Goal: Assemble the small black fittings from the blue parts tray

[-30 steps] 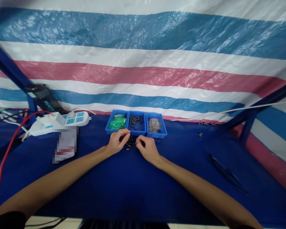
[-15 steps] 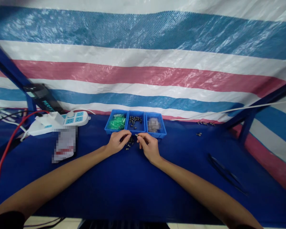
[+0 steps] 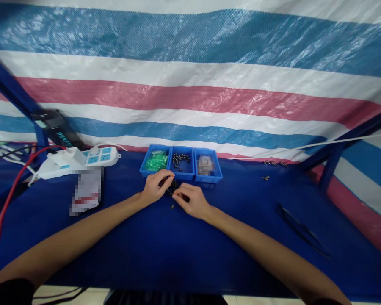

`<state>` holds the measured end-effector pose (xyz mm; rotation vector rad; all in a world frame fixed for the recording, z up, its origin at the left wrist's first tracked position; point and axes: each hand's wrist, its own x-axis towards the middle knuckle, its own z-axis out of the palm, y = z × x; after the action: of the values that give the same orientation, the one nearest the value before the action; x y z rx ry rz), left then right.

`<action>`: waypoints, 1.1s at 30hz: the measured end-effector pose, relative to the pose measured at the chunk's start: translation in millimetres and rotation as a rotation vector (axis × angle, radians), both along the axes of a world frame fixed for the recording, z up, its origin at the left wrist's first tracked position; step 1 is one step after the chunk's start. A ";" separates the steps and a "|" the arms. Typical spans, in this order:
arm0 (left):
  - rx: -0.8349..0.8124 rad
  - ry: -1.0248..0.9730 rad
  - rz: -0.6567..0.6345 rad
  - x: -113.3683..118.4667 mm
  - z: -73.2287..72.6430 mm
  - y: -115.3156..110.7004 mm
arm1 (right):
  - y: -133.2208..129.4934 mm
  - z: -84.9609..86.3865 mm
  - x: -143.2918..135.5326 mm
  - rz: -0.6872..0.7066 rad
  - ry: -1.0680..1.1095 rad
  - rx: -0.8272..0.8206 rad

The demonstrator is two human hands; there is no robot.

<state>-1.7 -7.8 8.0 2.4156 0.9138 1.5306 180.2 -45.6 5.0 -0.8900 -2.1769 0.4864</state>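
Two bare hands work over a small pile of screws (image 3: 174, 184) on a blue table (image 3: 139, 254), just in front of three joined blue bins. The left hand (image 3: 158, 186) curls at the pile's left side, thumb and forefinger drawn nearly together near the middle bin (image 3: 187, 170); whether a screw sits between them cannot be told. The right hand (image 3: 192, 201) comes in from the other side, thumb and fingers bunched at the pile's edge, its grip likewise unclear.

Pieces this small seem to call for fingertips alone: one screw at a time, taken by the head, wrists low and steady, the hands apart enough to leave the pile in sight. A careless sweep could scatter it; one loose screw (image 3: 172, 206) already lies on the near side, clear of the rest.

The screws look short and metallic, dark with paler glints, their threads too fine to make out. More of them lie loose in the middle bin, mostly toward its back. The left bin (image 3: 144, 172) holds green pieces, apparently in clear wrapping; the right bin (image 3: 211, 179) holds clear, squarish ones.
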 end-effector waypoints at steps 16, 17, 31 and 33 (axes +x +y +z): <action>-0.030 -0.031 0.007 -1.4 -1.7 1.2 | 0.6 -3.1 0.0 -0.127 0.169 0.009; -0.029 -0.029 0.008 -1.3 -1.4 1.0 | 0.8 -1.8 0.5 -0.161 0.206 -0.003; -0.030 -0.021 0.001 -1.0 -1.8 0.8 | 5.8 -3.2 2.7 -0.154 0.363 -0.117; -0.038 -0.020 0.004 -1.0 -1.8 0.7 | 5.5 -2.8 2.5 -0.156 0.373 -0.143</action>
<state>-2.8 -7.1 6.2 2.3692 0.9361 1.5219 182.7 -40.2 2.2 -0.9525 -1.7377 0.6785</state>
